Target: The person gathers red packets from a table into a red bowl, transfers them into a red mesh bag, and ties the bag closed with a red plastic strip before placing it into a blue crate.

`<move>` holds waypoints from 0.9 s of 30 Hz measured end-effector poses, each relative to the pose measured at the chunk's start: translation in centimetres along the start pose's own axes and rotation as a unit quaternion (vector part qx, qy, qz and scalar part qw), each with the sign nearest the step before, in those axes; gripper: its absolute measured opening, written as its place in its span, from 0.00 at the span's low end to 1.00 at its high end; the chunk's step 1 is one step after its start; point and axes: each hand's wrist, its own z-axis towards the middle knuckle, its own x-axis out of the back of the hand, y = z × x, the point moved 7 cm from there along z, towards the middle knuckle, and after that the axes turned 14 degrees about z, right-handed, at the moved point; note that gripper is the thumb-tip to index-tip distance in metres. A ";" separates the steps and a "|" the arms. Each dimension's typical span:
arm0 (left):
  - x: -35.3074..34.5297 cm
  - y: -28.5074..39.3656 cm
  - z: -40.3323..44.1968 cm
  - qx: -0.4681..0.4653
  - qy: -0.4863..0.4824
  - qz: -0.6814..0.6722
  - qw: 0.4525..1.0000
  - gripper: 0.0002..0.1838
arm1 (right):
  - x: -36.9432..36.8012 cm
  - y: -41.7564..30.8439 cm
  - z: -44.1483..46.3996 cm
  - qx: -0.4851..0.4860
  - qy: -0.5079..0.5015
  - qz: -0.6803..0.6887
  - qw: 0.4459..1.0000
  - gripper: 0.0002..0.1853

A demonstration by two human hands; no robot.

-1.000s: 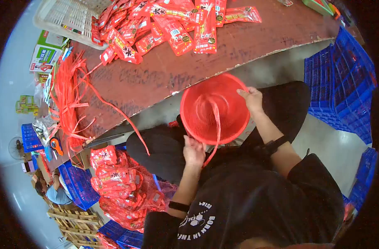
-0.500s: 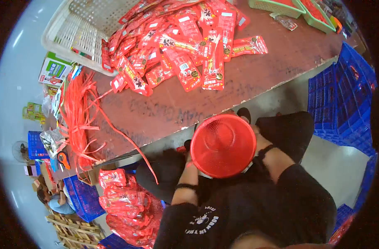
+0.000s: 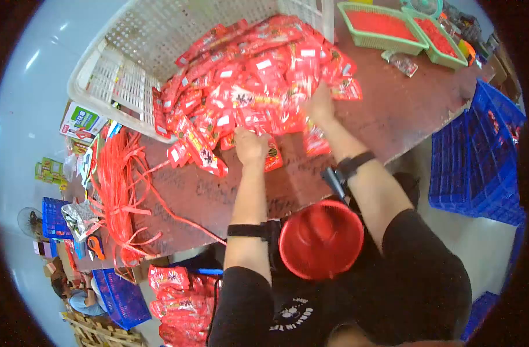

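Note:
A heap of red snack packets spills from a white perforated basket lying on its side on the table. My left hand touches the heap's near edge, its fingers partly hidden among the packets. To its right, my right hand reaches onto the heap, its fingers smeared by motion. One packet lies just below that hand. A red plastic bucket stands at my lap, below the table edge, with neither hand on it.
Red plastic strips lie on the table's left side, near orange-handled scissors. Green baskets stand at the back right. Blue crates are on the right. A bag of packets sits lower left. Another person is farther off.
Both hands have let go of the red bucket and moved forward onto the packet heap. The bucket now sits lower at my lap. The view has shifted, showing more of the white basket.

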 end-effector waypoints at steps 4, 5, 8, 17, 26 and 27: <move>3.4 -6.3 -5.6 0.052 -0.143 -0.260 0.954 0.23 | 4.1 2.2 -0.2 -0.153 -0.172 0.411 0.882 0.18; 5.0 -7.1 -6.5 0.003 -0.122 -0.270 0.955 0.23 | 6.1 2.6 0.5 -0.137 -0.183 0.389 0.893 0.17; 8.1 -1.2 -5.3 -0.147 -0.166 -0.290 0.931 0.24 | 8.7 4.1 1.1 -0.025 -0.246 0.219 0.944 0.21; -1.0 14.0 -3.8 -0.551 -0.125 0.147 0.812 0.24 | 14.5 7.0 -0.6 0.012 -0.322 -0.065 0.944 0.31; 0.6 7.6 -8.9 -0.361 -0.153 0.210 0.895 0.33 | 2.8 1.6 0.9 0.146 -0.324 -0.273 0.894 0.43; 0.8 7.0 -9.5 -0.360 -0.150 0.209 0.896 0.33 | 3.3 1.5 0.5 0.161 -0.303 -0.214 0.915 0.42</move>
